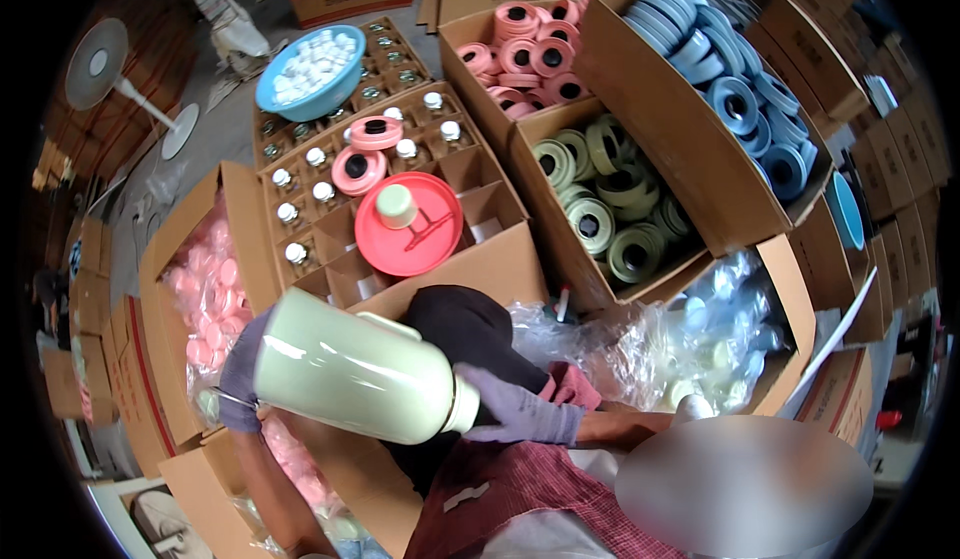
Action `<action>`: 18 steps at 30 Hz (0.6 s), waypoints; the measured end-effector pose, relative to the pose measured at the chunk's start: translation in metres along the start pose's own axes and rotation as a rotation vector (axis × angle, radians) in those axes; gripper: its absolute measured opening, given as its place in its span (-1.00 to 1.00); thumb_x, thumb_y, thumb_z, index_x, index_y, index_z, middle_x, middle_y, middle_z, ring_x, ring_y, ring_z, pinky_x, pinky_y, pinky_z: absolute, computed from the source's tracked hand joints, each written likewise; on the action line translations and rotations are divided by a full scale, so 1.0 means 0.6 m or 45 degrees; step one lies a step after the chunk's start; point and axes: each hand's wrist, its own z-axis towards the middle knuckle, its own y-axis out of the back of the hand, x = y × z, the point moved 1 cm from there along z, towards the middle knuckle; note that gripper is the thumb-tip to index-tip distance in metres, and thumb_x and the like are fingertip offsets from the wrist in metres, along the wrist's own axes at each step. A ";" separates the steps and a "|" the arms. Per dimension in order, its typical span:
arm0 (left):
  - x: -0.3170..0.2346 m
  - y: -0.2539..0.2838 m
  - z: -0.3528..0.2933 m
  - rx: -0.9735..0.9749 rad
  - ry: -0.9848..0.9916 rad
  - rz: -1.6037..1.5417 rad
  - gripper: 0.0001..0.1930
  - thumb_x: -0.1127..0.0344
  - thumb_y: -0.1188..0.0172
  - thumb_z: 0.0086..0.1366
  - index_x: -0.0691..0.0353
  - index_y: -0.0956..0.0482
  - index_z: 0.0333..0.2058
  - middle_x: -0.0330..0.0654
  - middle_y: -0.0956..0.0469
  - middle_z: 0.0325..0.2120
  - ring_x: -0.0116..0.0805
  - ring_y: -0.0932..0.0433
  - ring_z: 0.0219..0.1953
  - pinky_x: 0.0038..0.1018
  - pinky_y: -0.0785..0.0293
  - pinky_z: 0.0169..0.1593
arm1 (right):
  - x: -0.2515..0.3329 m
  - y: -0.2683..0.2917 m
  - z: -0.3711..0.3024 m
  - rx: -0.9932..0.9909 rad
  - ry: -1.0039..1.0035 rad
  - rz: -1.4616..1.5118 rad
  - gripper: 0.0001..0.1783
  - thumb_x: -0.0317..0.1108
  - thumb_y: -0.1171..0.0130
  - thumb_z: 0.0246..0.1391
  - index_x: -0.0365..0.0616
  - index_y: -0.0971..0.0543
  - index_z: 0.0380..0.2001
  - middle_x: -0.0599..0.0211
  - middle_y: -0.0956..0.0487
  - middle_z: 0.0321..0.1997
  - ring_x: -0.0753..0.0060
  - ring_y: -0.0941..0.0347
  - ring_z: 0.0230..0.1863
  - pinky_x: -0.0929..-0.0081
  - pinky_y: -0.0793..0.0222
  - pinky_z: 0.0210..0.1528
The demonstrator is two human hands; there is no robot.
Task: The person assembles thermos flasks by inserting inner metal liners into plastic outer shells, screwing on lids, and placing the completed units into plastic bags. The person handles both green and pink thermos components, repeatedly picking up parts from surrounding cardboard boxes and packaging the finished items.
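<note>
lying sideways at about 7 o'clock, the pale green flask body (350,367) is gripped by left hand (240,384) at its base and right hand (515,409) at its neck; probably smooth, slippery, light.

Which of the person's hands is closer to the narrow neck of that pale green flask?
Right. The right hand grips beside the neck of the pale green flask; the left hand supports its wide base, at the far end.

Grey concrete floor (215,124); standing fan (100,64) at left; stacked cardboard cartons (905,149) along right.
</note>
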 end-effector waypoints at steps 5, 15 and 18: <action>-0.004 -0.203 0.070 0.245 0.173 0.792 -0.86 0.28 -0.10 0.22 0.20 -0.41 -0.34 0.00 -0.50 -0.45 0.02 -0.57 -0.46 -0.13 -0.47 -0.40 | -0.042 0.159 0.004 -0.132 -0.247 -0.290 -0.67 -0.20 -0.18 0.07 -0.12 -0.54 -0.13 0.14 -0.55 -0.21 0.07 -0.52 -0.19 0.27 -0.47 -0.08; 0.026 -0.238 0.076 0.263 -0.181 0.469 -0.80 0.27 -0.17 0.16 0.24 -0.41 -0.33 0.02 -0.48 -0.45 0.06 -0.54 -0.41 -0.12 -0.44 -0.37 | -0.534 0.531 -0.154 -0.102 -1.223 -1.538 -0.54 -0.30 -0.05 0.06 0.04 -0.46 0.09 0.05 -0.43 0.16 -0.05 -0.43 0.14 0.03 -0.40 0.10; -0.016 -0.224 0.079 0.069 -0.029 0.483 -0.79 0.20 -0.21 0.18 0.21 -0.47 -0.34 -0.04 -0.51 -0.44 0.00 -0.55 -0.38 -0.16 -0.45 -0.35 | -0.497 0.537 -0.114 0.253 -1.246 -1.627 -0.68 -0.34 0.03 0.15 -0.01 -0.55 -0.05 0.05 -0.47 0.10 -0.01 -0.51 0.02 0.11 -0.47 -0.01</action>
